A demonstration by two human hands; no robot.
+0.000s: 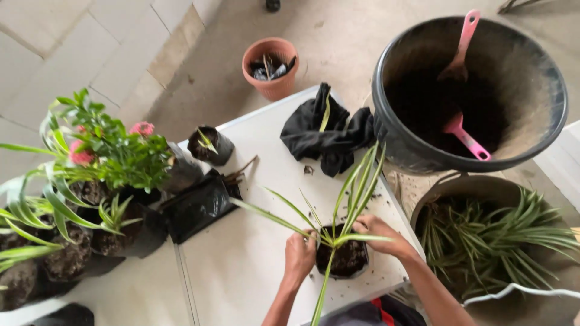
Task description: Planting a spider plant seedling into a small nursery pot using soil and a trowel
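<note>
While both hands (299, 256) (380, 235) clasp a soil-filled bag (342, 258), the white table (241, 265) stands on concrete.

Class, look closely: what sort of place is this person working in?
Probably an outdoor potting spot: a black tub of soil with pink scoops, bagged plants, and a terracotta pot on bare concrete.

Pink scoops (464, 45) lie in the black tub (386, 130).
</note>
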